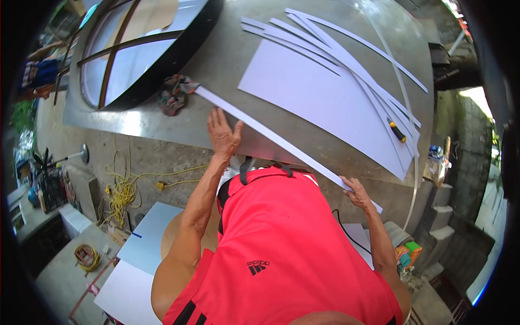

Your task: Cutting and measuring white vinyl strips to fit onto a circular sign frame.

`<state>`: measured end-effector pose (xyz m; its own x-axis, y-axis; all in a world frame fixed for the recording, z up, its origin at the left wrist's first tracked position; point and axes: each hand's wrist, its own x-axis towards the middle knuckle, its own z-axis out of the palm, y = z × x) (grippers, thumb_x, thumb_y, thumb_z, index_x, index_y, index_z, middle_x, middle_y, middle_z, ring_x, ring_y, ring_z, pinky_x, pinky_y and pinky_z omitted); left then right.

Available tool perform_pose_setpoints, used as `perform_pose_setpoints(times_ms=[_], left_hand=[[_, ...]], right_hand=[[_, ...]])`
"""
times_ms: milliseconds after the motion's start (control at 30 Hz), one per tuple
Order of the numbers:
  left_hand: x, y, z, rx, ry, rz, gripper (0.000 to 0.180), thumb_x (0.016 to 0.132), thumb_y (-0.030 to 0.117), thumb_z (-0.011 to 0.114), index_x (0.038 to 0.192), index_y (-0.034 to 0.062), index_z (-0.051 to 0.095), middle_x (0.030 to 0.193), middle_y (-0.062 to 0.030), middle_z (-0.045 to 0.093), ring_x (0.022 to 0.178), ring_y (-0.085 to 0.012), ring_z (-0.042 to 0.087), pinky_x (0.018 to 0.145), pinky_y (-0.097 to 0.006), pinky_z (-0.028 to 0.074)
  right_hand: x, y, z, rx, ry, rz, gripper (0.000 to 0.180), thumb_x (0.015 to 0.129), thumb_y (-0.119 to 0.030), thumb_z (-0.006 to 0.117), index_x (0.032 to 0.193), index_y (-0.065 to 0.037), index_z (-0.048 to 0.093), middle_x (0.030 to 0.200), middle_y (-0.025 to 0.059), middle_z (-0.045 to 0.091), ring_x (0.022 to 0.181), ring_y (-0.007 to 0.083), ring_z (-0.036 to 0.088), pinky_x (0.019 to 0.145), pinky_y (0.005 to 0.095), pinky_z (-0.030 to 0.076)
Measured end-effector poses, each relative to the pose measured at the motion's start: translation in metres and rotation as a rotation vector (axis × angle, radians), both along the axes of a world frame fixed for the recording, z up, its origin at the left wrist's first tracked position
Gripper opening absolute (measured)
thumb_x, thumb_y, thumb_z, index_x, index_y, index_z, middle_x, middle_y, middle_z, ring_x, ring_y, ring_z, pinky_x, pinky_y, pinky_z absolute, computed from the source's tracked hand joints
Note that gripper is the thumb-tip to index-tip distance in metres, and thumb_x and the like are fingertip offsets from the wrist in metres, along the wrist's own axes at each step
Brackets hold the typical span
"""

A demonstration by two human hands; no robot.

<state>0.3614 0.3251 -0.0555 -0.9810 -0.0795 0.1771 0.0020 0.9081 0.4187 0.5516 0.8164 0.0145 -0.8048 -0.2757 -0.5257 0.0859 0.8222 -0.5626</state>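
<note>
Strip (271, 136), slim, white, is pinched by right hand (356, 193); empty left hand (223, 134) splays over metal table (230, 51).

Tangled yellow cord (120, 200) on the ground (176, 160) at left; concrete steps (442, 233) and a green box (413, 247) at right.

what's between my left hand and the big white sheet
In the head view, the long white strip and a stretch of bare tabletop lie between them.

Bare tabletop (227, 59) between strip (271, 137) and sheet (309, 89) seems passable.
</note>
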Motion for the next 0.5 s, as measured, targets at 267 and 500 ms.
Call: perform_pose_setpoints(times_ms=[267,500], left_hand=[[0.003,0.075,0.01,0.704,-0.023,0.472,0.073,0.094,0.032,0.067,0.145,-0.0077,0.031,0.126,-0.0206,0.058,0.096,-0.0303,0.067,0.074,-0.042,0.056],[-0.041,0.128,0.113,1.341,0.039,0.466,0.031,0.106,0.02,0.046,0.131,0.0018,0.047,0.106,-0.0127,0.064,0.09,-0.0247,0.066,0.081,-0.035,0.054]], right_hand=[[0.003,0.05,0.003,-0.256,-0.108,-0.171,0.063,0.084,-0.003,0.066,0.143,-0.019,0.051,0.092,0.0113,0.048,0.09,0.0295,0.049,0.084,0.0419,0.042],[-0.015,0.071,0.005,-0.342,0.118,-0.165,0.058,0.086,-0.009,0.068,0.141,-0.02,0.054,0.092,0.0092,0.048,0.089,0.0272,0.049,0.086,0.0399,0.043]])
